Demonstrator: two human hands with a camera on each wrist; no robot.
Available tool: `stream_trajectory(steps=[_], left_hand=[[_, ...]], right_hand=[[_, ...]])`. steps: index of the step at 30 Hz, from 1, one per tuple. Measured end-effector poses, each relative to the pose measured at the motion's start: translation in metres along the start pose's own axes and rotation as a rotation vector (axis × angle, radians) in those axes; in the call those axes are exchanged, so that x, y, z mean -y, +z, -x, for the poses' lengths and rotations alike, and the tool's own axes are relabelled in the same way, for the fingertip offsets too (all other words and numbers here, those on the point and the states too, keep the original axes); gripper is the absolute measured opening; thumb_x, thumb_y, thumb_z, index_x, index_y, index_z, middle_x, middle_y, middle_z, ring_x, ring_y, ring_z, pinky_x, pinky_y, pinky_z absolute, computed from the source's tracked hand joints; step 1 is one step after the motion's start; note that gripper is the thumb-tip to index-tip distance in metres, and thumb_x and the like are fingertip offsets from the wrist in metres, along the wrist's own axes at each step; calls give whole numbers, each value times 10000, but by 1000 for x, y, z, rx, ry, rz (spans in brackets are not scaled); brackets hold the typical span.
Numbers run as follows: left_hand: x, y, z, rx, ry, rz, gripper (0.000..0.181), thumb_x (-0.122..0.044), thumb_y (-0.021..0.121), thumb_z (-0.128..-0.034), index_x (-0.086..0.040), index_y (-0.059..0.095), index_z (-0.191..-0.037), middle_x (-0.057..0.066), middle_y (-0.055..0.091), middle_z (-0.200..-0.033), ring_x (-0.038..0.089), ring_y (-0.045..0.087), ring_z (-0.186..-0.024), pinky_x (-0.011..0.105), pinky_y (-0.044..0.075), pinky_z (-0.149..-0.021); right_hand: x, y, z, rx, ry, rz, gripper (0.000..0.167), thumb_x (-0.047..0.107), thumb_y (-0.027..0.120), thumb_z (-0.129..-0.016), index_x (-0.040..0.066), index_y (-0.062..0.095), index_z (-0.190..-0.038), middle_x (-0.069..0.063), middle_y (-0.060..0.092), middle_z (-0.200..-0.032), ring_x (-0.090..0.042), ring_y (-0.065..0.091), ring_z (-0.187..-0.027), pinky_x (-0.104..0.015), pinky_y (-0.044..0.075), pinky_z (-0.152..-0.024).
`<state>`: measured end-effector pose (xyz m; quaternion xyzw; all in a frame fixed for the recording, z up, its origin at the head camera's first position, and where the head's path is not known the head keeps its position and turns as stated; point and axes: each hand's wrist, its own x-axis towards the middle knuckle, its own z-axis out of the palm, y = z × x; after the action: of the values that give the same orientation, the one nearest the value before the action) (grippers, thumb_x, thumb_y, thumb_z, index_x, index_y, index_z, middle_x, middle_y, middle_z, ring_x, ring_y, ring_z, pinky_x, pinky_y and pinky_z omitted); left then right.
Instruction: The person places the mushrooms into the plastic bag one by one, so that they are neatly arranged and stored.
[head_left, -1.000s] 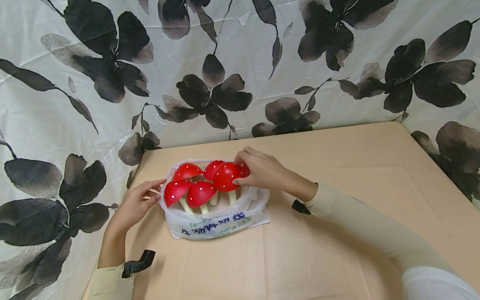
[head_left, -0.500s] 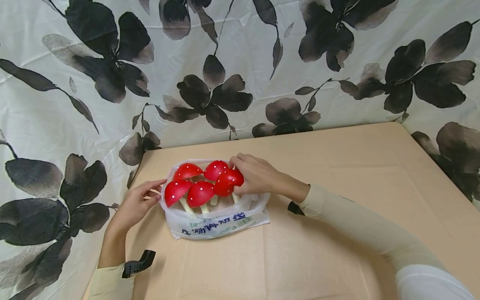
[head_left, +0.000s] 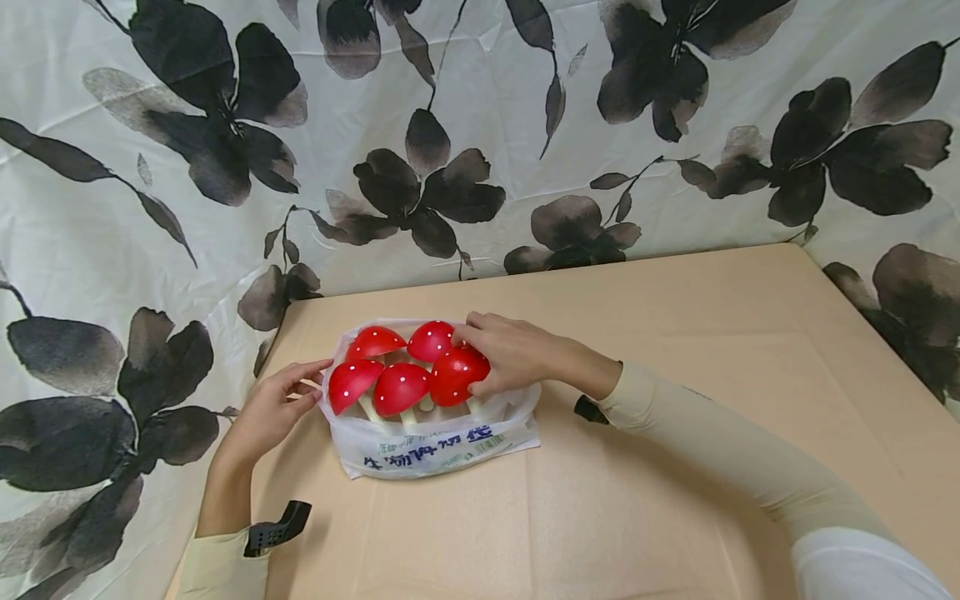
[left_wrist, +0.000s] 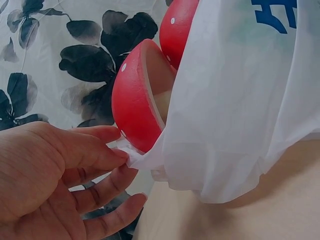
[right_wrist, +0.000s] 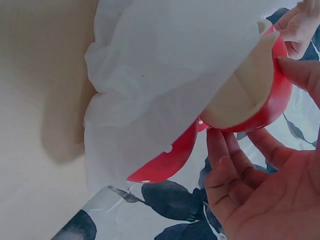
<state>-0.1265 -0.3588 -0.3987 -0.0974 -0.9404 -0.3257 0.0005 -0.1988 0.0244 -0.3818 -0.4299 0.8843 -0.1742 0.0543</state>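
Observation:
Several toy mushrooms with red, white-dotted caps and pale stems stand in a white plastic bag (head_left: 427,454), its mouth spread wide. My right hand (head_left: 517,354) grips the cap of the front right mushroom (head_left: 453,379), still inside the bag. In the right wrist view, thumb and fingers lie on opposite sides of that red cap (right_wrist: 280,102), whose pale hollow underside shows. Another red cap (right_wrist: 172,162) lies beside it, partly behind the plastic. My left hand (head_left: 281,400) pinches the bag's left rim between thumb and index finger, close to a red cap (left_wrist: 132,97).
The bag lies on a light tan tabletop (head_left: 637,500), near its far left corner. A white cloth (head_left: 480,83) with dark flowers hangs behind the table and down its left side. A black strap (head_left: 277,529) sits on the left wrist.
My right hand has moved slightly left and down, and the front right cap now sits lower and tilted toward the bag's front. The left hand and bag have kept their place.

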Motion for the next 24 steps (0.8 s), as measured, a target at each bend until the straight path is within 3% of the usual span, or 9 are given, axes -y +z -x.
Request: stream_trajectory(steps=[11,18,24], left_hand=[[-1,0,0,8,-18,9,502,54,630,-940,-61,575,-1426,176,630,-1180,342,614,-1065,158,540,-776],[-1,-1,0,13,-29,14,505,49,630,-942,-65,570,-1431,181,627,-1191,350,611,-1074,163,543,-776],[0,-2,1,21,-26,8,509,38,641,-941,-65,567,-1433,173,632,-1178,340,611,-1072,158,538,-786]], right_hand=[[-2,-4,-2,12,-19,-40,604,357,794,-762,180,596,-1305,17,575,-1196,-111,549,-1075,-253,557,-825],[-2,-2,-3,48,-29,-5,652,417,802,-788,225,604,-1379,-14,551,-1255,-131,529,-1139,-251,554,-846],[-7,-7,0,64,-39,-63,689,438,822,-796,211,607,-1410,6,558,-1215,-105,535,-1103,-210,541,-835]])
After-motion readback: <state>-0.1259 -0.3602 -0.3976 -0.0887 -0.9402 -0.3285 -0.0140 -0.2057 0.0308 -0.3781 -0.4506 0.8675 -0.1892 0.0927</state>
